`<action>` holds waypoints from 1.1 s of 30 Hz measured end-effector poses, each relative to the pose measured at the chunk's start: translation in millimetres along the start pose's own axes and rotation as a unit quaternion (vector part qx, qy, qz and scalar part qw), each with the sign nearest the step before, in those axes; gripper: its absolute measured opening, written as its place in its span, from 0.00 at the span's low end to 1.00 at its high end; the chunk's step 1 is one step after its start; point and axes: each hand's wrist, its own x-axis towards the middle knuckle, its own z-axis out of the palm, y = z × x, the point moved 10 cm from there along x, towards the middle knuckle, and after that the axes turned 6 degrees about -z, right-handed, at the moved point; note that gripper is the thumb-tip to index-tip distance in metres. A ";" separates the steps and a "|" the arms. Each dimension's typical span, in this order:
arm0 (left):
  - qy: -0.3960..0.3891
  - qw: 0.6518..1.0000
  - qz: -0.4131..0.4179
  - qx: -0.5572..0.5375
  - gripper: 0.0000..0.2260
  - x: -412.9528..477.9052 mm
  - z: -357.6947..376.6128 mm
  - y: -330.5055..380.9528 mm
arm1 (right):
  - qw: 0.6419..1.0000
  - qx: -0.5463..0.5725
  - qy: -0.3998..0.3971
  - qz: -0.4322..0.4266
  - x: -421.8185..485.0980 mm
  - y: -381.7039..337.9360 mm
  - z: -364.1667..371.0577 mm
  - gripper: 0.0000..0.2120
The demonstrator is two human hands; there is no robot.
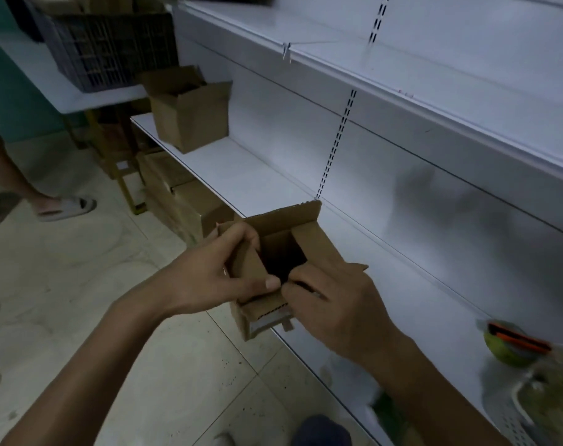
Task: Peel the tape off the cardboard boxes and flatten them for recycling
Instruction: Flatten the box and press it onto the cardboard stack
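Note:
A small open cardboard box [283,249] is held over the front edge of a white shelf [241,175], its top flaps up and its inside dark. My left hand [222,272] grips the box's left flap, thumb on the near edge. My right hand [338,304] grips the near right side, fingers curled at the front rim where a pale strip of tape [270,320] shows. A second open cardboard box [190,114] stands farther back on the same shelf.
An orange-and-black cutter [518,338] lies on a green roll at the right of the shelf. Cardboard boxes [177,194] sit on the floor under the shelf. A dark crate [109,49] stands on a white table behind. Another person's sandalled foot [64,207] is at the left.

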 end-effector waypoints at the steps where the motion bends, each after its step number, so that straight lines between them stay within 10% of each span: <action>1: 0.028 1.000 0.003 -0.013 0.24 0.0 -5.1 -0.6 | 0.999 0.029 -0.013 0.031 -3.1 8.0 3.4 0.17; 11: 0.219 0.965 0.090 0.116 0.18 -7.4 -5.4 37.3 | 0.857 0.104 -0.133 0.486 -45.7 105.0 37.4 0.14; 17: 0.254 0.917 0.171 0.255 0.15 -20.1 -8.3 60.7 | 0.826 0.049 -0.218 0.517 -28.6 131.7 58.6 0.35; 23: 0.241 0.920 0.192 0.241 0.26 -38.2 -10.0 41.6 | 0.810 0.188 -0.099 0.546 -9.2 136.4 62.0 0.05; 28: 0.243 0.962 0.079 0.094 0.45 -54.9 -15.7 -8.7 | 0.575 0.526 0.151 0.608 -19.1 119.9 71.0 0.15; 33: 0.224 0.964 0.141 0.020 0.23 -57.8 -15.8 4.4 | 0.442 0.653 0.267 0.554 -4.8 108.8 67.5 0.16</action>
